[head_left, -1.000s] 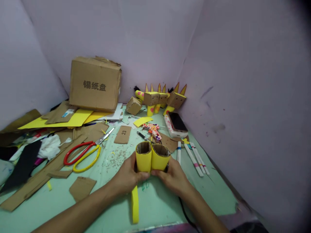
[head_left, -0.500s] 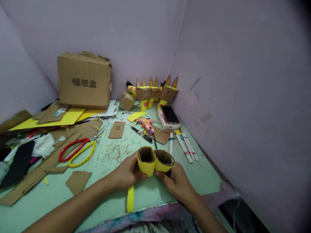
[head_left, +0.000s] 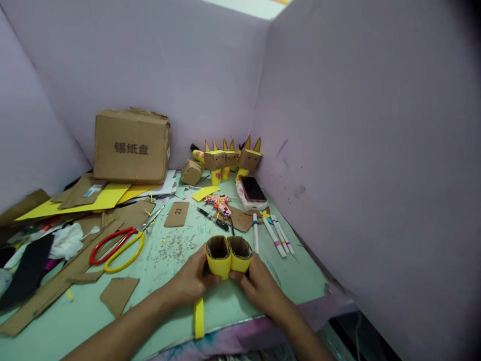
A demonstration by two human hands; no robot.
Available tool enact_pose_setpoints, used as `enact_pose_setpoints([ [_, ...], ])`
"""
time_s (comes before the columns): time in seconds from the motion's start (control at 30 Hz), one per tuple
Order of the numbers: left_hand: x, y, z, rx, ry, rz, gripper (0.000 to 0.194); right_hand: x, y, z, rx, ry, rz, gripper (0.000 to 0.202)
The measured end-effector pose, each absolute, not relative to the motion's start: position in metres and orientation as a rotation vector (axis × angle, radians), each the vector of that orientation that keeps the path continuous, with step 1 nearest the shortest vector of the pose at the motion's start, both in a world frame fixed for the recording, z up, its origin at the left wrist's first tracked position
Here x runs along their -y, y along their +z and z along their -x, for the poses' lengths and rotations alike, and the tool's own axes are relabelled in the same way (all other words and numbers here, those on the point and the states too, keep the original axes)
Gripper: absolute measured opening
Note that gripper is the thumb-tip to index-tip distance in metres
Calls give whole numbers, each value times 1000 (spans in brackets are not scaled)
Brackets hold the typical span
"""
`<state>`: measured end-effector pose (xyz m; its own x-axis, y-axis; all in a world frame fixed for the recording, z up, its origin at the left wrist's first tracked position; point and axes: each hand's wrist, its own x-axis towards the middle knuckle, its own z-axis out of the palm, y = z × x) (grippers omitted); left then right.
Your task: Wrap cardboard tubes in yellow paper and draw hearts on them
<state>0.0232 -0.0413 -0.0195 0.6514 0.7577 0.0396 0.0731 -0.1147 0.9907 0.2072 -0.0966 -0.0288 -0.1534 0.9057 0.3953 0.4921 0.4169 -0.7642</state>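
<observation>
While the left hand [head_left: 193, 279] grips one yellow-wrapped cardboard tube [head_left: 218, 258], the right hand [head_left: 259, 285] has its twin [head_left: 240, 254] by the other side, the two touching upright above the near part of the green counter [head_left: 150, 296]. A yellow strip [head_left: 199, 318] hangs under the left hand. Over to the left lie open scissors [head_left: 124, 246]; markers [head_left: 273, 236] lie to the right, and a printed carton [head_left: 131, 146] stands far left.
</observation>
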Motion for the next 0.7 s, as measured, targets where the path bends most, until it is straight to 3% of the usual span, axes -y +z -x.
enact_pose_setpoints([
  [0.33,39,-16,-24,-760,596,-1633,33,96,-19,-203,1830,567,1252,45],
  [0.7,35,-35,-17,-928,599,-1722,25,98,-16,-206,1813,607,1321,40],
])
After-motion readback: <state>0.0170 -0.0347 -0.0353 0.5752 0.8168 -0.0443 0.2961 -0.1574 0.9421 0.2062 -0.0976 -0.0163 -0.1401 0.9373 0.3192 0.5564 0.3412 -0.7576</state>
